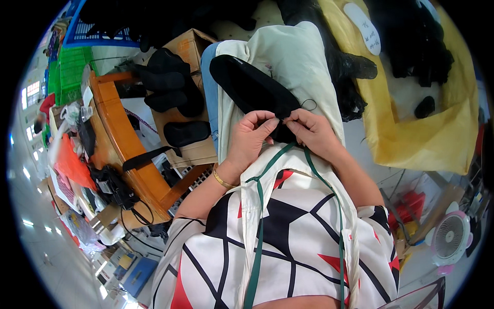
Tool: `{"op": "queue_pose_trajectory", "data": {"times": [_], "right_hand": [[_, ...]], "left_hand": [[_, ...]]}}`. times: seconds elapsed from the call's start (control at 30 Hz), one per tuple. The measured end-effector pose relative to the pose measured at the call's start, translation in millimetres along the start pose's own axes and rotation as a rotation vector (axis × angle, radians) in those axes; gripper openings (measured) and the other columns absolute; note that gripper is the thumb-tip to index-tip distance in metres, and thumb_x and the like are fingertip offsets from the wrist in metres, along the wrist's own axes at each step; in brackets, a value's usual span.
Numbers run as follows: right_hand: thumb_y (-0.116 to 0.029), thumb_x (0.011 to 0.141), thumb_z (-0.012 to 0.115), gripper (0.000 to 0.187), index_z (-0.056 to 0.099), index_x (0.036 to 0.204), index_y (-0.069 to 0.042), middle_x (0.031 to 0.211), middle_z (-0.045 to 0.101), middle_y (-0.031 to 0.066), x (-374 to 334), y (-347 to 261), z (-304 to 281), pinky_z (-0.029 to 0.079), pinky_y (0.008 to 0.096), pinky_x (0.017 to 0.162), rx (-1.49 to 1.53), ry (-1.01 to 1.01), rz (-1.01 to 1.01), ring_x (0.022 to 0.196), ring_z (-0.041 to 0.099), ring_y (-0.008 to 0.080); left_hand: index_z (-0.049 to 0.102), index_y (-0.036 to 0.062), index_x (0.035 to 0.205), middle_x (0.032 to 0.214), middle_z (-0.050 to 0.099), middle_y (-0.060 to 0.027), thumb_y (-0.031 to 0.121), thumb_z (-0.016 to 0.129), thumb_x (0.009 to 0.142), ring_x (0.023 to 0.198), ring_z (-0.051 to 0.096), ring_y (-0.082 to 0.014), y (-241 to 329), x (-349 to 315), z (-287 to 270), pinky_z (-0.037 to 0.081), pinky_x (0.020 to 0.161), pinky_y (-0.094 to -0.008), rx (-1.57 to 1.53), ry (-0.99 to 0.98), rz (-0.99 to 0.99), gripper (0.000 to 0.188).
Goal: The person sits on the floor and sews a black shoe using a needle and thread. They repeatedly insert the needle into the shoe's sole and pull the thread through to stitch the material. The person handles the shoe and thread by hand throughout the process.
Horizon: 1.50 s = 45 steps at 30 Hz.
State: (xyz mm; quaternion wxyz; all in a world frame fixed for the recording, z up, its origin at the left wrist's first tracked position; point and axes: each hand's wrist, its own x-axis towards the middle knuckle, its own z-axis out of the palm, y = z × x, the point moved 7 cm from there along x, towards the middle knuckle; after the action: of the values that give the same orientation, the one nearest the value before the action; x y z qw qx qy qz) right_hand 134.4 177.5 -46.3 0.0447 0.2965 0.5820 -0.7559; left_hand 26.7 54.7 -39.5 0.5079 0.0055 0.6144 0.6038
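Across my lap, on a cream apron point(288, 49), lies a black slip-on shoe point(252, 85), its toe pointing away to the upper left. Both my hands meet at the shoe's near end. My left hand point(253, 135) pinches there with thumb and forefinger. Close beside it, my right hand point(311, 131) is pinched too, the fingertips almost touching the left ones. Whatever lies between the fingertips is too small to make out. A thin dark loop of thread point(309, 105) sticks out just beyond the right hand.
Several black shoes point(187, 133) rest on cardboard to the left, beside a wooden bench point(117, 123). Further left stands a green crate point(72, 72). At right, a yellow sack point(427, 152) holds dark pieces, with a white insole point(363, 28) at its edge. A small fan point(449, 236) stands lower right.
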Motion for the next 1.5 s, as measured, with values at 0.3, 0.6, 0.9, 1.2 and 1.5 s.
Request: {"op": "queue_pose_trajectory", "data": {"times": [0.3, 0.6, 0.9, 1.2, 1.5], "right_hand": [[-0.012, 0.101, 0.058, 0.009, 0.061, 0.103, -0.004, 0.075, 0.057, -0.0027, 4.9, 7.3, 4.7, 0.045, 0.0225, 0.059, -0.027, 0.010, 0.080, 0.064, 0.054, 0.0052], [-0.008, 0.101, 0.057, 0.006, 0.061, 0.105, -0.005, 0.081, 0.057, -0.0047, 8.3, 5.2, 7.9, 0.045, 0.0212, 0.062, 0.068, -0.048, 0.061, 0.069, 0.053, 0.0042], [-0.002, 0.100, 0.057, 0.017, 0.064, 0.116, -0.004, 0.091, 0.057, -0.0075, 9.2, 8.0, -1.9, 0.039, 0.0176, 0.072, 0.099, -0.192, -0.036, 0.083, 0.049, 0.0020], [-0.006, 0.101, 0.057, 0.013, 0.065, 0.112, -0.005, 0.078, 0.054, -0.0069, 12.8, 15.1, -5.4, 0.036, 0.0186, 0.054, 0.116, -0.245, 0.055, 0.062, 0.046, 0.0018], [-0.010, 0.100, 0.061, 0.007, 0.060, 0.106, -0.006, 0.073, 0.055, -0.0045, 14.8, 16.8, 1.6, 0.038, 0.0205, 0.051, 0.130, -0.126, 0.090, 0.057, 0.049, 0.0033]], "left_hand": [[0.067, 0.0037, 0.109, 0.088, 0.065, 0.0004, 0.012, 0.072, 0.094, 0.068, 0.057, -0.0036, -8.0, 4.2, -2.5, 0.048, 0.057, -0.0191, 0.063, -0.076, -0.008, 0.018], [0.068, 0.0030, 0.105, 0.081, 0.064, 0.0028, 0.012, 0.072, 0.094, 0.060, 0.052, -0.0011, 11.1, -2.3, 5.0, 0.043, 0.054, -0.0171, 0.167, -0.055, 0.147, 0.015], [0.068, 0.0020, 0.104, 0.082, 0.063, 0.0044, 0.011, 0.071, 0.095, 0.069, 0.052, 0.0000, 15.2, -5.5, 4.3, 0.043, 0.059, -0.0159, 0.231, -0.069, 0.252, 0.014], [0.069, 0.0023, 0.101, 0.076, 0.061, 0.0052, 0.012, 0.071, 0.094, 0.059, 0.048, 0.0003, 18.0, -5.1, -0.1, 0.036, 0.051, -0.0167, 0.218, -0.118, 0.196, 0.012], [0.070, 0.0035, 0.100, 0.071, 0.061, 0.0063, 0.012, 0.071, 0.093, 0.052, 0.046, 0.0004, 12.7, 0.7, -1.0, 0.034, 0.046, -0.0176, 0.139, -0.092, 0.125, 0.010]]}}
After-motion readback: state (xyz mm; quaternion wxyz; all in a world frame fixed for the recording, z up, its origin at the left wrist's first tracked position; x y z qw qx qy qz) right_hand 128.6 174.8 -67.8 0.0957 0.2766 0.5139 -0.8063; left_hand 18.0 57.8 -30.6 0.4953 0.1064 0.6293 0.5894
